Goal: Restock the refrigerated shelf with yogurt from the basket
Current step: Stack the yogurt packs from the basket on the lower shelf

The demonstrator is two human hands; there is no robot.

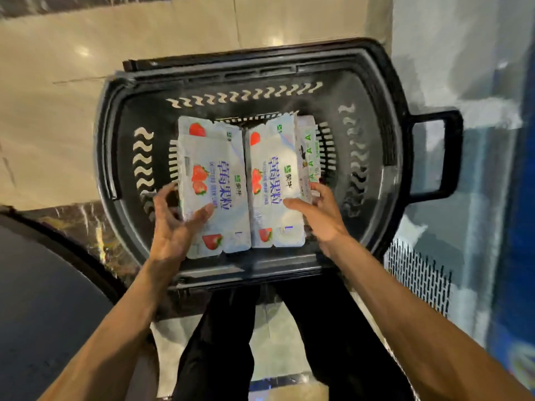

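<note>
Bare forearms reached over the near rim of the black shopping basket (260, 72), where the left strawberry yogurt pack (214, 175) and the right strawberry yogurt pack (275, 175) lay flat side by side at its centre, a narrow pack (308, 151) on edge toward its right wall. Left hand (176, 224) gripped the left pack, thumb on top, fingers curled round its side. Right hand (318, 215) was half spread, thumb on the right pack, fingers at the narrow pack; blur hid whether it held either.

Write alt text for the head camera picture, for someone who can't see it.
Seen from above, a person's left hand grips the left pack of strawberry yogurt and the right hand the right pack, side by side in a black basket on the floor. A third pack stands on edge beside the right one.
</note>
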